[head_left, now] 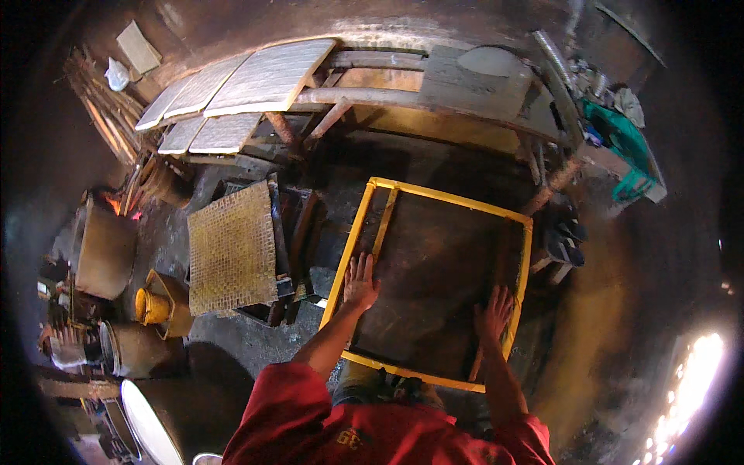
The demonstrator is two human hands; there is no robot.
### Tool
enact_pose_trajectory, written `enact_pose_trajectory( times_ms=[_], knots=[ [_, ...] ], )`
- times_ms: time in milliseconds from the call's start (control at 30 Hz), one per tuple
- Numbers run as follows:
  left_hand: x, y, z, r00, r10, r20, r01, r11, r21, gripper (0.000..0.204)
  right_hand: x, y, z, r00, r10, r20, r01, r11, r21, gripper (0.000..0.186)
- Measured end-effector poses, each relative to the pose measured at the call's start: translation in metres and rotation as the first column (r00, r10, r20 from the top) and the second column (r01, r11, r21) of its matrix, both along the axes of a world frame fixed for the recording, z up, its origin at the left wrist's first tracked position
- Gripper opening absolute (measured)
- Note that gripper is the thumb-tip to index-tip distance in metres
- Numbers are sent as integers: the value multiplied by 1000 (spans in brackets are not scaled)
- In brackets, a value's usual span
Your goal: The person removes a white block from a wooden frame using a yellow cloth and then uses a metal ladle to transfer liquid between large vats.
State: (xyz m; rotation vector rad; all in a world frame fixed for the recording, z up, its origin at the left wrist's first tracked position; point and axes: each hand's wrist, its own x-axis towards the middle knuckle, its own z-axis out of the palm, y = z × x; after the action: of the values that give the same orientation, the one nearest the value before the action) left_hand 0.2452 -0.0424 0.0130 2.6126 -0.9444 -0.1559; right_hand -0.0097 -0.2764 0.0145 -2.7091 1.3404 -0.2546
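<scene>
A square yellow-edged frame [449, 198] with a dark inner surface and narrow wooden strips along two sides lies in front of me. My left hand [361, 283] rests flat on its left side, fingers spread and pointing away from me, near the left strip. My right hand [493, 314] lies at the right side, fingers extended along the inner edge. Both hands appear to hold nothing. The frame's underside and whatever bears it are mostly hidden; my legs show just below its near edge.
Left: a woven square mat [231, 252] on dark trays, a yellow container [153, 305], drums [143, 349] and a small fire [116, 203] by sticks. Beyond the frame, a wooden rack [356, 97] bears pale sheets [263, 70]. Right: green cloth [629, 143] and dark footwear [564, 248].
</scene>
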Motion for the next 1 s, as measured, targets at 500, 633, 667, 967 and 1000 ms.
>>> enact_pose_trajectory(
  times_ms=[500, 633, 667, 967, 1000],
  knots=[
    [12, 4, 6, 986, 53, -155, -57, 998, -19, 59, 7, 11, -15, 984, -24, -176, 12, 998, -64, 60],
    [18, 10, 3, 970, 46, -241, -88, 982, -167, 55, 115, -13, 35, 980, 24, 200, -96, 928, 359, 53],
    [21, 9, -4, 960, 34, -276, -94, 973, -210, 53, 173, -19, 36, 938, 143, 316, -222, 947, 232, 44],
    [21, 184, -107, 321, 457, -830, -692, 711, 124, 39, 502, 102, -30, 506, 750, -427, -670, 653, 353, 28],
    [-2, 203, -145, 403, 406, -820, -643, 763, 62, 38, 511, 108, -54, 455, 717, -529, -663, 669, 337, 27]
  ],
)
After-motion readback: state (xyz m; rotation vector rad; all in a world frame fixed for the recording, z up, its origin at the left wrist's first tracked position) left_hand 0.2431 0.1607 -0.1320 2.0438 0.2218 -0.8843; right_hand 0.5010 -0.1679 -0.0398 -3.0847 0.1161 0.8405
